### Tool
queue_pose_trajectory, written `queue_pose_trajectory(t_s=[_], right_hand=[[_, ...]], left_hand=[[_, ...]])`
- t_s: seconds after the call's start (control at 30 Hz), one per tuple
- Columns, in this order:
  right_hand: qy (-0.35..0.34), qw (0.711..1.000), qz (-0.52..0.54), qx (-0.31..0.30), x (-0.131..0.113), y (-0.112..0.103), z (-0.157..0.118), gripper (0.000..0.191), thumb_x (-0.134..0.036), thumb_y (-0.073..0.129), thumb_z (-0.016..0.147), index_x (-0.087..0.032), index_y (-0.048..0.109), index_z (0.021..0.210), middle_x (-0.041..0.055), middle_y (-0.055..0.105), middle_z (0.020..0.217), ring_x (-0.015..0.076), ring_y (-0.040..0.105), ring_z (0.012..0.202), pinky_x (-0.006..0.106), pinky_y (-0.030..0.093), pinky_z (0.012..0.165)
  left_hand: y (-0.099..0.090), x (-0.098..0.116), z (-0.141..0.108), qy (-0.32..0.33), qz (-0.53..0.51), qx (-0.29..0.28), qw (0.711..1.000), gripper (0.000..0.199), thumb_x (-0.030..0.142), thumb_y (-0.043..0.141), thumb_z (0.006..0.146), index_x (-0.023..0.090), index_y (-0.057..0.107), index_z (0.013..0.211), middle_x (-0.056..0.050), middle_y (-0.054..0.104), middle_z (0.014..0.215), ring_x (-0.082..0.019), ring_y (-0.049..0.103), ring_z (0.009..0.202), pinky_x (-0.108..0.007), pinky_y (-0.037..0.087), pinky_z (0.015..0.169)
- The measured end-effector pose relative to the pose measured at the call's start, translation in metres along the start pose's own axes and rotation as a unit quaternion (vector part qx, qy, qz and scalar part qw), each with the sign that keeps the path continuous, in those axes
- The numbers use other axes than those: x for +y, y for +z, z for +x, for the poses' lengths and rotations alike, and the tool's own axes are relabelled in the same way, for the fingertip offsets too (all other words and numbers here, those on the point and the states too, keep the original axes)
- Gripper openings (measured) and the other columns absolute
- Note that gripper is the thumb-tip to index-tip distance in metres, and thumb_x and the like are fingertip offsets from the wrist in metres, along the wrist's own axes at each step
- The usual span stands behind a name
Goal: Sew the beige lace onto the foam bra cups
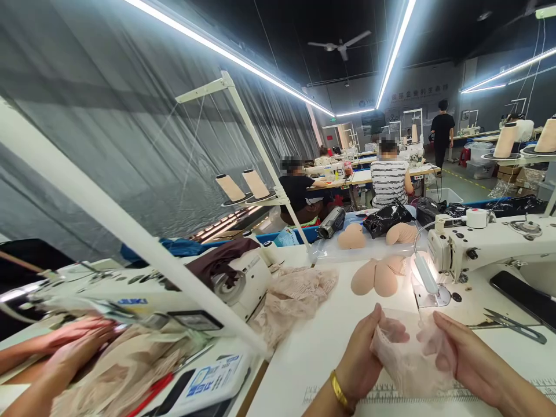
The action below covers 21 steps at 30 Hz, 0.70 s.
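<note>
Between my two hands a piece of sheer pale-pink fabric (412,362) is stretched over the white table. My left hand (365,353), with a gold bracelet at the wrist, grips its left edge, thumb on top. The right edge is pinched by my right hand (460,350), whose fingers show through the thin cloth. Just beyond lie beige moulded cups (376,278), left of the lit needle area of a white sewing machine (473,246). Thread snips (516,325) rest to the right of my right hand.
A black phone (523,298) lies under the machine arm. Crumpled lace fabric (299,295) is heaped left of the cups. A slanting white pole (130,237) crosses the left side. Beyond it, a co-worker's hands (82,341) handle beige fabric. A printed ruler (386,394) runs along the table's front.
</note>
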State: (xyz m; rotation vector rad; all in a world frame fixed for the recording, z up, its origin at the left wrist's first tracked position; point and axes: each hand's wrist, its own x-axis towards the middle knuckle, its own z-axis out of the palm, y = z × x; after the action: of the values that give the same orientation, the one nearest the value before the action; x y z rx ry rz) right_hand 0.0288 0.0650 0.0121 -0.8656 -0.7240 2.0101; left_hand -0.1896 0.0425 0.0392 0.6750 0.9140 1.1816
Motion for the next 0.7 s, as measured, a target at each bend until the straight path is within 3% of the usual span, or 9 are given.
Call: queue_pose_trajectory(t_s=[0.1, 0.17, 0.3, 0.37, 0.43, 0.47, 0.53, 0.6, 0.7], right_hand=[[0.028, 0.997, 0.059, -0.046, -0.002, 0.001, -0.005, 0.040, -0.049, 0.091, 0.084, -0.023, 0.069, 0.104, 0.0029, 0.077, 0.095, 0.0148, 0.070, 0.079, 0.022, 0.049, 0.064], [0.013, 0.997, 0.056, -0.058, -0.003, 0.002, -0.008, 0.045, -0.044, 0.094, 0.080, -0.025, 0.068, 0.111, -0.0014, 0.072, 0.089, 0.0131, 0.066, 0.076, 0.023, 0.049, 0.069], [-0.024, 0.999, -0.019, -0.024, -0.001, -0.004, -0.003, 0.052, -0.050, 0.092, 0.079, -0.027, 0.065, 0.116, -0.0056, 0.061, 0.080, 0.0125, 0.056, 0.068, 0.023, 0.041, 0.062], [-0.061, 0.992, -0.106, 0.012, 0.002, -0.011, 0.008, 0.053, -0.060, 0.089, 0.078, -0.026, 0.064, 0.111, -0.0065, 0.056, 0.075, 0.0121, 0.049, 0.062, 0.023, 0.035, 0.056], [-0.105, 0.976, -0.187, 0.044, 0.005, -0.019, 0.020, 0.056, -0.068, 0.086, 0.076, -0.025, 0.064, 0.105, -0.0080, 0.051, 0.070, 0.0119, 0.043, 0.057, 0.024, 0.031, 0.053], [-0.121, 0.968, -0.214, 0.052, 0.006, -0.022, 0.026, 0.057, -0.070, 0.084, 0.076, -0.025, 0.063, 0.103, -0.0084, 0.049, 0.068, 0.0120, 0.042, 0.055, 0.024, 0.031, 0.053], [-0.135, 0.960, -0.240, 0.057, 0.009, -0.027, 0.034, 0.057, -0.073, 0.081, 0.077, -0.026, 0.063, 0.103, -0.0083, 0.048, 0.066, 0.0125, 0.042, 0.054, 0.026, 0.033, 0.052], [-0.141, 0.958, -0.242, 0.056, 0.011, -0.030, 0.039, 0.058, -0.075, 0.079, 0.077, -0.026, 0.063, 0.104, -0.0078, 0.049, 0.067, 0.0127, 0.043, 0.053, 0.026, 0.034, 0.052], [-0.146, 0.962, -0.225, 0.054, 0.012, -0.031, 0.037, 0.060, -0.077, 0.077, 0.078, -0.026, 0.063, 0.105, -0.0069, 0.052, 0.068, 0.0126, 0.043, 0.054, 0.027, 0.035, 0.053]], left_hand=[[0.000, 0.000, -0.003, -0.010, 0.029, -0.034, 0.999, 0.060, 0.073, 0.078, 0.086, 0.017, 0.058, 0.079, -0.007, 0.076, 0.083, -0.013, 0.062, 0.056, -0.025, 0.046, 0.054], [-0.002, 0.001, -0.003, -0.017, 0.048, -0.046, 0.998, 0.058, 0.072, 0.077, 0.087, 0.017, 0.058, 0.084, -0.008, 0.077, 0.086, -0.009, 0.053, 0.045, -0.023, 0.039, 0.044], [-0.016, 0.007, 0.007, -0.011, 0.169, -0.048, 0.984, 0.059, 0.078, 0.059, 0.095, 0.021, 0.049, 0.089, -0.011, 0.078, 0.098, -0.008, 0.050, 0.041, -0.022, 0.034, 0.038], [-0.026, 0.014, 0.021, 0.053, 0.349, -0.020, 0.936, 0.053, 0.074, 0.046, 0.102, 0.022, 0.048, 0.093, -0.012, 0.077, 0.101, -0.016, 0.066, 0.056, -0.026, 0.045, 0.048], [-0.035, 0.024, 0.040, 0.136, 0.505, 0.025, 0.852, 0.040, 0.061, 0.052, 0.103, 0.021, 0.055, 0.104, -0.015, 0.075, 0.114, -0.028, 0.076, 0.094, -0.037, 0.058, 0.074], [-0.038, 0.028, 0.051, 0.171, 0.551, 0.044, 0.816, 0.032, 0.051, 0.059, 0.101, 0.021, 0.058, 0.111, -0.016, 0.073, 0.124, -0.032, 0.072, 0.113, -0.044, 0.057, 0.091], [-0.039, 0.034, 0.074, 0.210, 0.592, 0.054, 0.776, 0.035, 0.031, 0.072, 0.090, 0.020, 0.062, 0.122, -0.016, 0.066, 0.140, -0.037, 0.057, 0.137, -0.055, 0.044, 0.115], [-0.035, 0.035, 0.098, 0.232, 0.627, 0.042, 0.743, 0.037, 0.018, 0.075, 0.081, 0.020, 0.067, 0.117, -0.015, 0.067, 0.139, -0.040, 0.054, 0.138, -0.060, 0.036, 0.120], [-0.026, 0.028, 0.124, 0.238, 0.656, 0.024, 0.715, 0.011, 0.011, 0.072, 0.078, 0.019, 0.065, 0.075, -0.013, 0.076, 0.100, -0.039, 0.067, 0.112, -0.062, 0.042, 0.112]])
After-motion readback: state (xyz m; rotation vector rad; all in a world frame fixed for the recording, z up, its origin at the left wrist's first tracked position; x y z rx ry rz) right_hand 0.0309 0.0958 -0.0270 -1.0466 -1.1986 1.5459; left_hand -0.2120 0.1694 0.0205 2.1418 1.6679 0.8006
